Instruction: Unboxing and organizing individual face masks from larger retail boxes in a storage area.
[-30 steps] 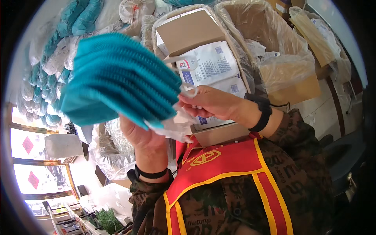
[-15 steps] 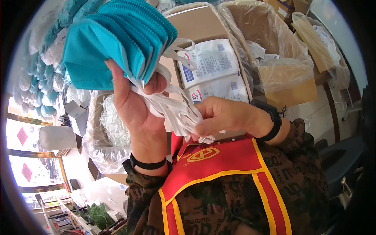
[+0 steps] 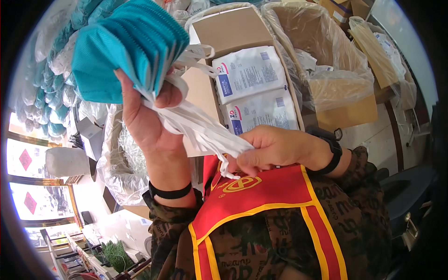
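A fanned stack of teal folded face masks (image 3: 126,49) is gripped near its lower edge by my left hand (image 3: 151,116), thumb on one side and fingers on the other. From the stack a bundle of white ear loops (image 3: 198,126) runs down to the right, pulled straight. My right hand (image 3: 275,149) is closed on the far end of these loops, over my red apron (image 3: 252,191). Some loose loop ends dangle below the fingers, and another few stick out to the right of the stack.
Behind my hands an open cardboard box (image 3: 233,28) holds white printed packets (image 3: 252,72). A plastic-lined carton (image 3: 322,32) stands to its right. Left of my arm is a lined bin (image 3: 109,163) with clear plastic. Bagged teal masks (image 3: 51,93) pile up at the far left.
My left hand has shifted a little left with the masks. My right hand has moved slightly right and down, and the loops between them are now straighter and tighter.
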Available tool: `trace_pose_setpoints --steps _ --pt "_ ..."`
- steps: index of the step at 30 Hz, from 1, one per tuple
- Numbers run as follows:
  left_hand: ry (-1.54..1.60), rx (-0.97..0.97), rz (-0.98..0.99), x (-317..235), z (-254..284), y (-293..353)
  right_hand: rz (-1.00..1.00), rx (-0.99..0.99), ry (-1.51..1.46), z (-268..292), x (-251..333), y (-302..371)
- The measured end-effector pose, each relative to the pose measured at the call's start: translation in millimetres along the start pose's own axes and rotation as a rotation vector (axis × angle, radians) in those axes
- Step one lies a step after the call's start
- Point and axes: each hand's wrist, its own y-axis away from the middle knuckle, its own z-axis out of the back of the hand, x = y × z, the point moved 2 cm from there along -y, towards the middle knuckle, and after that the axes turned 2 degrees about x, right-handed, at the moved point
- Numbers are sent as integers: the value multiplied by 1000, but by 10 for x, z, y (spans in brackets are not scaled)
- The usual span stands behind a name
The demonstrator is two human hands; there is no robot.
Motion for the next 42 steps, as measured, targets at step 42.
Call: trace_pose_setpoints --steps 42 --pt "-2486 111 -300 -1560 1332 330 -349 -549 82 -19 396 1719"
